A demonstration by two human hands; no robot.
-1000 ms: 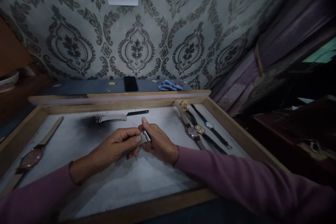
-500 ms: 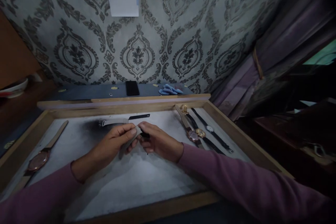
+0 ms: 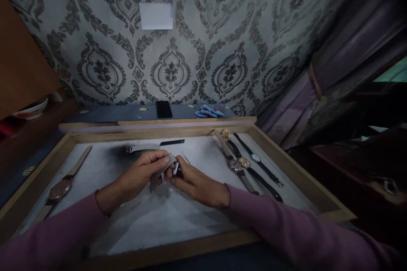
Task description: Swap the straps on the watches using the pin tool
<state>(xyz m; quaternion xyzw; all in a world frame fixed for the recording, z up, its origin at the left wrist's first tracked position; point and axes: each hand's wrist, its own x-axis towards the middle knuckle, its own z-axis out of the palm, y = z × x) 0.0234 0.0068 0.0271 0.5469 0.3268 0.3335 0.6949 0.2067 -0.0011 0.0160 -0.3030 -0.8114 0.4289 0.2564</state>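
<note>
Fingers closed, a left hand [image 3: 132,178] pinches a grey strap [image 3: 155,180] above a tray [image 3: 178,247], its end against a dark piece [image 3: 179,172] gripped in the right hand [image 3: 202,184]. Work appears midway; whether the two are joined is unclear. Three watches [image 3: 235,166] lie right, one watch [image 3: 60,189] left.

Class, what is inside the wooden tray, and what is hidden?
Left: one watch. Right: three more watches. Near the back: a pale strap and black strip. Anything under the left hand, right hand and sleeves cannot be seen.
</note>
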